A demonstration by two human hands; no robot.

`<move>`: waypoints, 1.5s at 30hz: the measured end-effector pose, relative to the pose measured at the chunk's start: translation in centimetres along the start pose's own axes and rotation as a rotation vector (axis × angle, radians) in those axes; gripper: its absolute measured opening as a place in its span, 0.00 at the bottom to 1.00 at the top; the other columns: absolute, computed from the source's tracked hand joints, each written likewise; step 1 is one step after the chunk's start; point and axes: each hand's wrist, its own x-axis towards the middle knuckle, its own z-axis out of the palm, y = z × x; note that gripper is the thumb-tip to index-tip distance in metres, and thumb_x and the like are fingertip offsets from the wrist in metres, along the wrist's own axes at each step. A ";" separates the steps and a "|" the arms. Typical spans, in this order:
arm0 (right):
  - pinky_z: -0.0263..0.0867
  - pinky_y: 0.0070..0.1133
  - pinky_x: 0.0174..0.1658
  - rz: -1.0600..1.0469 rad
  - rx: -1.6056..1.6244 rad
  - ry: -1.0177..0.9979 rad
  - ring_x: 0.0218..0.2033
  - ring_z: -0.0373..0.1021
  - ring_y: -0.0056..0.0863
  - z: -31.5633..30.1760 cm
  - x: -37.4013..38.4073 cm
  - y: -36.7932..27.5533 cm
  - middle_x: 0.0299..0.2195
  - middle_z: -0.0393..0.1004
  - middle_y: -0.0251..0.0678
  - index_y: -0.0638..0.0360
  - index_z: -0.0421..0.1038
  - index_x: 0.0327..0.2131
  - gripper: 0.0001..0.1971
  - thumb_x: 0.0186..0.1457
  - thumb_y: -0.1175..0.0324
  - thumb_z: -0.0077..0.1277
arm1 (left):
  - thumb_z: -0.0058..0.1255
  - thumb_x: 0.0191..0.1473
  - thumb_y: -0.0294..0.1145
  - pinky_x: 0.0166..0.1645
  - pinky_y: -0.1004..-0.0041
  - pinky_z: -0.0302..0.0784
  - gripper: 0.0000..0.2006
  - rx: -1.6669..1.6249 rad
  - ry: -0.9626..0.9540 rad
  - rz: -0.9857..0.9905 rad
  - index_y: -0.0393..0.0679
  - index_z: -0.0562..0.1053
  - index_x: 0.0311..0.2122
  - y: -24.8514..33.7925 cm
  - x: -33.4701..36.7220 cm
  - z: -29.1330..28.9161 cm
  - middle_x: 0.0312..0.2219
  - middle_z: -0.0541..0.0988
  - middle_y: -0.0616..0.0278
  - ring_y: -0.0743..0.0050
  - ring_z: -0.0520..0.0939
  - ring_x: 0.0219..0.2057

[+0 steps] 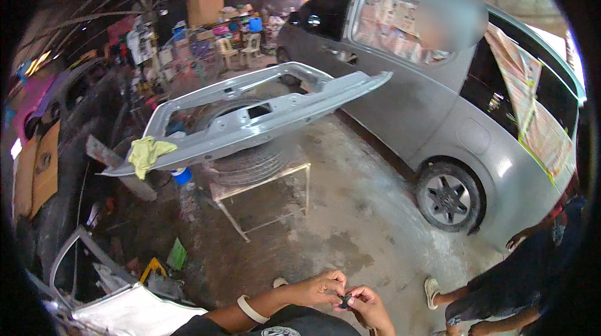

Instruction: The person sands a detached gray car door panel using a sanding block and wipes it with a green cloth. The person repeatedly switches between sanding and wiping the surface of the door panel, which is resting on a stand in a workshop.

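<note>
A small black piece (345, 301) sits between my two hands, low in the view; its kind is too small to make out. My right hand (370, 310) grips it between thumb and fingers. The bent fingers of my left hand (324, 288) pinch at its other side. A pale band (250, 310) circles my left wrist. Both hands are held close in front of my dark shirt (300, 323), above the concrete floor (350, 236).
A grey tailgate panel (294, 109) rests on tyres (247, 170) over a metal-framed stand (308, 192), a yellow-green cloth (149, 153) on its left corner. A grey van (400, 104) stands right. Another person (513, 273) is at lower right. A white car door (134, 311) lies lower left.
</note>
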 end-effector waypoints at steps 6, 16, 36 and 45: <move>0.71 0.20 0.47 0.092 -0.322 -0.117 0.41 0.75 0.25 0.0 7.6 0.4 0.40 0.77 0.35 0.62 0.72 0.48 0.13 0.59 0.79 0.59 | 0.64 0.54 0.36 0.61 0.60 0.63 0.11 0.253 0.127 0.031 0.48 0.78 0.41 -0.2 -1.7 -5.4 0.46 0.72 0.61 0.58 0.70 0.55; 0.66 0.28 0.45 -0.581 -1.216 -0.280 0.40 0.73 0.33 10.9 24.1 -15.1 0.37 0.79 0.37 0.57 0.80 0.38 0.10 0.51 0.78 0.64 | 0.74 0.38 0.43 0.66 0.49 0.61 0.34 1.450 1.049 -0.313 0.48 0.76 0.54 21.4 -10.7 -28.2 0.59 0.70 0.50 0.41 0.68 0.62; 0.69 0.40 0.45 -1.049 -1.346 -1.193 0.43 0.74 0.44 37.7 46.5 -8.4 0.38 0.73 0.41 0.57 0.71 0.35 0.04 0.57 0.69 0.52 | 0.62 0.45 0.28 0.47 0.61 0.76 0.09 1.185 0.953 -0.662 0.39 0.74 0.32 19.6 -13.1 -41.5 0.34 0.81 0.55 0.52 0.82 0.39; 0.64 0.39 0.46 -0.923 -1.547 -1.209 0.45 0.73 0.39 25.3 50.4 -22.6 0.39 0.73 0.36 0.51 0.73 0.38 0.05 0.57 0.66 0.54 | 0.59 0.48 0.28 0.45 0.60 0.77 0.10 1.039 0.834 -0.527 0.41 0.75 0.37 16.2 2.7 -40.4 0.34 0.81 0.53 0.48 0.82 0.38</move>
